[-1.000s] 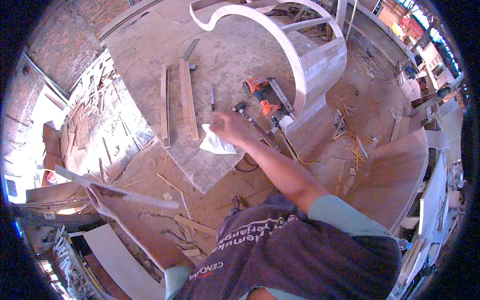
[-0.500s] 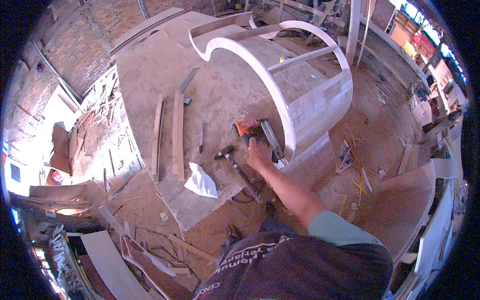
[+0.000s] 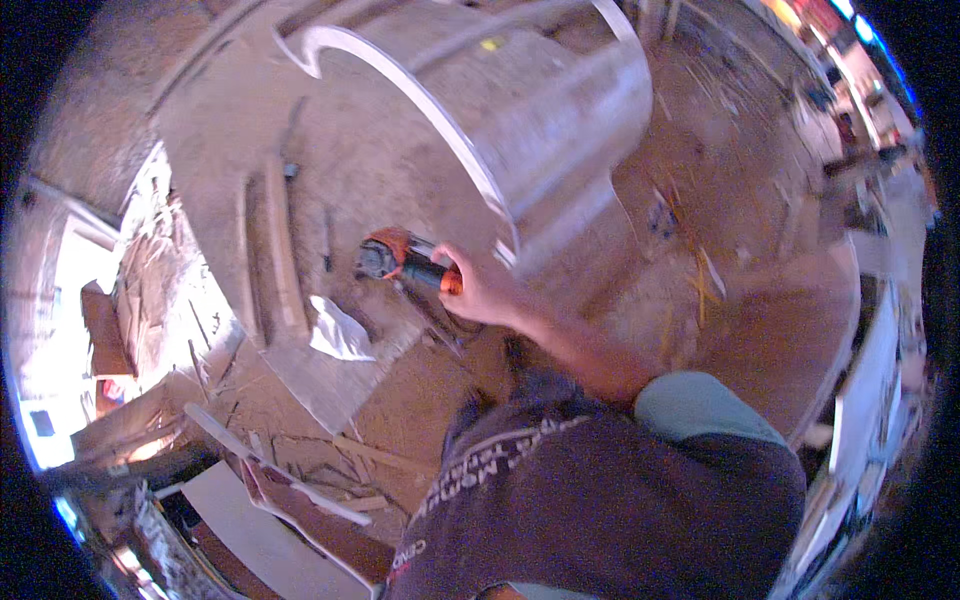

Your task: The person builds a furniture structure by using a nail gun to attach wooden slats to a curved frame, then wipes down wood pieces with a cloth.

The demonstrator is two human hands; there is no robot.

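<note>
Item, one nail gun, orange and black [image 3: 410,264], in the right hand [image 3: 483,285]: its handle lies across the palm with the fingers curled round it, the orange butt showing at the near right end, the dark head standing out beyond the fingers to the far left; whether a finger touches the trigger cannot be told. Item, one pale wood strip [image 3: 312,493], at near left, lying across the left hand [image 3: 254,484], whose fingers seem closed on it (blur leaves the exact grip unclear). Item, one curved wooden frame [image 3: 580,130], at far right: by appearance part finished, its near right side faced with a curved skin, its far left span open behind the pale rim. As to progress, both tool and strip are already in hand; the strip is not yet against the frame, being well apart from it and from the gun, so joining of the two looks undone. Items remaining on the grey sheet [image 3: 345,395]: two long wood strips [image 3: 283,250], side by side at left; one white crumpled cloth or bag [image 3: 340,332], near them; one long-handled tool [image 3: 432,320], just nearer than the gun.
</note>
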